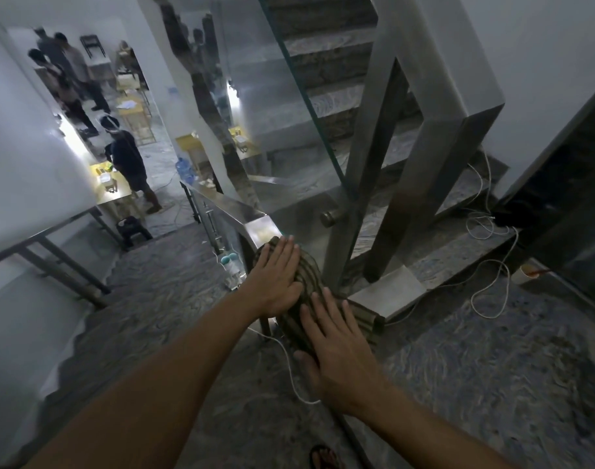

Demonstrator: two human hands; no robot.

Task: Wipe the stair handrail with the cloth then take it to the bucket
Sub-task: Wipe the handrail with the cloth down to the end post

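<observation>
A dark striped cloth (309, 279) lies draped over the top of the steel stair handrail (259, 228) at the landing corner. My left hand (277, 275) presses flat on the cloth's far part, fingers straight and together. Nearer to me, my right hand (336, 346) lies flat on the cloth's other end, its thumb curled under the cloth's edge. The rail beneath the cloth is hidden. No bucket is in view.
A glass panel (309, 106) and steel posts (360, 157) stand just beyond the rail. White cables (485, 292) trail over the marble landing. Stairs drop to the left toward a lower room with several people (127, 157) and yellow tables (110, 177).
</observation>
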